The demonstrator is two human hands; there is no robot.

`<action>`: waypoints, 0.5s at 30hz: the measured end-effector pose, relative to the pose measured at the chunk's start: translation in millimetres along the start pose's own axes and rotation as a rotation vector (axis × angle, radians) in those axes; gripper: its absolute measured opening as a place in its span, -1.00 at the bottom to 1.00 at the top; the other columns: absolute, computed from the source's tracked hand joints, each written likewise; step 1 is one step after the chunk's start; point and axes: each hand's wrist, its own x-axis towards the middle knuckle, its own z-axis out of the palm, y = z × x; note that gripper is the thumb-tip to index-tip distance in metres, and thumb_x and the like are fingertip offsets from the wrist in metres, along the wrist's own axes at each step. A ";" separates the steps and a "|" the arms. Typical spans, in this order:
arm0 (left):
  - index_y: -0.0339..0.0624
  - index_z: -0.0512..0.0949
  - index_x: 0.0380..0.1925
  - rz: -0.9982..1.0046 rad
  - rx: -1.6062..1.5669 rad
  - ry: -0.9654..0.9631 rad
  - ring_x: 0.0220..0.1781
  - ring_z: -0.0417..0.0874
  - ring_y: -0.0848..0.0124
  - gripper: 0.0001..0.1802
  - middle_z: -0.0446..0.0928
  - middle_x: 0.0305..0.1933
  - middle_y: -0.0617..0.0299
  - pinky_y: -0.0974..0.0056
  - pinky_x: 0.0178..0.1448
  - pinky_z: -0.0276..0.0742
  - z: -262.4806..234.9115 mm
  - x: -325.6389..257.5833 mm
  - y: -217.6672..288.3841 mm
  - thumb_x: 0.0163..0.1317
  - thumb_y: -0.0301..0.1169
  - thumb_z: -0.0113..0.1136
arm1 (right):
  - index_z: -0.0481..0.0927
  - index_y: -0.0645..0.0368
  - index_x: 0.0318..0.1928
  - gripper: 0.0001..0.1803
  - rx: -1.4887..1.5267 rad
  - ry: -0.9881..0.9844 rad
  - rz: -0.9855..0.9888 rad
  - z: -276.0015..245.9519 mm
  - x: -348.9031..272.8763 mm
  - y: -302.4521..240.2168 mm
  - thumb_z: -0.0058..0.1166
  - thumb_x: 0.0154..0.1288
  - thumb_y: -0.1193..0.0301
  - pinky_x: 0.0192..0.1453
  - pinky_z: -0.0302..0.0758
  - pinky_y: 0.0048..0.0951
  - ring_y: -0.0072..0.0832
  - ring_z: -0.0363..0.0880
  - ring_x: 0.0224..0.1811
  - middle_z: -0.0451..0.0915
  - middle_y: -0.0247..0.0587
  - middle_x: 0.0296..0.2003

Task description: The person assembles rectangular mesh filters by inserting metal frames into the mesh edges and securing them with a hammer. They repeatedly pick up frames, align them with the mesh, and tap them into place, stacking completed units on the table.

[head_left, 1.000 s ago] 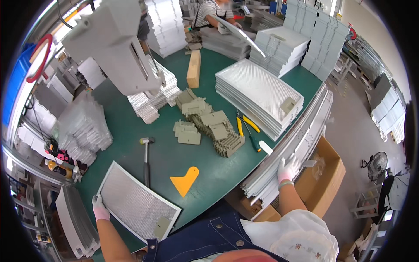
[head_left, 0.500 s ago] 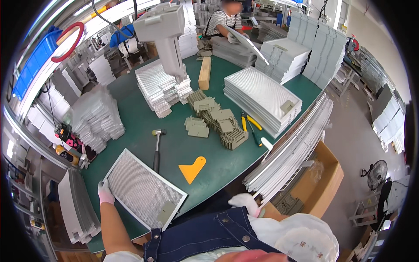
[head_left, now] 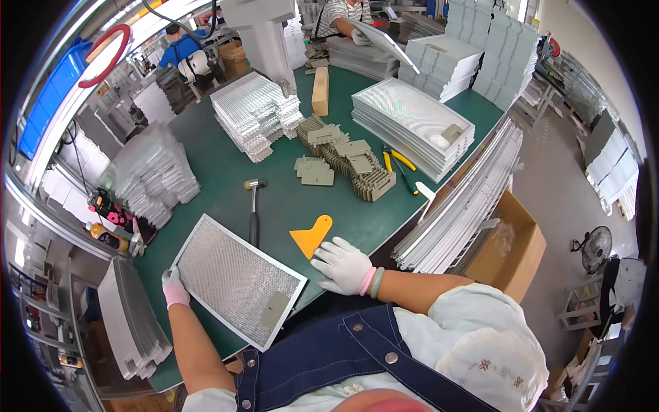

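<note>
A framed metal mesh filter panel (head_left: 230,275) with a grey-green plate near one corner lies tilted across the near edge of the green table. My left hand (head_left: 174,287), in a white glove with a pink cuff, grips its left edge. Gloved too, my right hand (head_left: 343,266) has its fingers stretched out over the table's front edge, just below a yellow plastic scraper (head_left: 311,235), holding nothing. Whether its fingertips touch the scraper is hard to tell. Beyond the panel lies a hammer (head_left: 254,218) with a black handle.
Grey-green plates (head_left: 347,156) are heaped mid-table, beside yellow-handled pliers (head_left: 399,161). Mesh panels (head_left: 415,123) are stacked at right, silver mesh sheets (head_left: 254,113) at the back. Metal strips (head_left: 467,199) and a cardboard box (head_left: 518,244) flank the right edge. A co-worker (head_left: 347,20) handles a panel.
My right hand has come from beside my body forward and left to the table, near the scraper. My left hand stays on the panel's edge. The whole view has shifted slightly.
</note>
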 end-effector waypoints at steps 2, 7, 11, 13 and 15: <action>-0.54 0.32 0.25 0.037 0.049 0.020 0.22 0.52 0.17 -0.36 0.49 0.20 -0.15 0.23 0.31 0.35 5.3 1.7 -0.3 0.38 -0.19 0.08 | 0.57 0.21 0.00 -0.44 -0.007 -0.001 0.013 2.6 -1.7 2.1 0.25 0.11 0.07 0.34 0.29 -0.12 -0.16 0.46 0.15 0.56 -0.08 -0.01; -0.58 0.34 0.22 0.110 0.137 0.111 0.21 0.52 0.14 -0.35 0.50 0.19 -0.18 0.21 0.33 0.35 2.8 -0.3 -5.2 0.36 -0.19 0.12 | 0.56 0.23 -0.02 -0.48 0.014 -0.065 0.032 0.2 2.0 1.3 0.22 0.14 0.10 0.30 0.34 -0.14 -0.16 0.49 0.11 0.56 -0.07 -0.03; -0.57 0.34 0.22 0.080 0.066 0.076 0.21 0.53 0.12 -0.37 0.51 0.16 -0.19 0.19 0.32 0.36 5.0 -1.6 -3.5 0.37 -0.21 0.09 | 0.56 0.23 -0.02 -0.48 0.007 0.058 -0.029 7.7 -3.2 3.6 0.23 0.13 0.10 0.31 0.33 -0.12 -0.16 0.49 0.11 0.56 -0.07 -0.05; -0.56 0.34 0.23 0.097 0.062 0.032 0.22 0.52 0.12 -0.38 0.50 0.18 -0.19 0.19 0.33 0.35 17.4 -11.4 10.6 0.38 -0.22 0.08 | 0.56 0.23 -0.03 -0.48 -0.016 0.045 -0.024 3.2 -6.8 6.4 0.24 0.12 0.10 0.32 0.33 -0.11 -0.16 0.48 0.12 0.57 -0.08 -0.05; -0.55 0.34 0.24 0.107 0.101 0.053 0.22 0.52 0.12 -0.39 0.49 0.20 -0.18 0.20 0.34 0.33 8.9 -14.0 12.3 0.39 -0.22 0.07 | 0.56 0.23 -0.03 -0.48 -0.003 0.046 -0.026 6.0 -5.5 2.4 0.24 0.12 0.11 0.32 0.34 -0.11 -0.16 0.48 0.12 0.57 -0.08 -0.05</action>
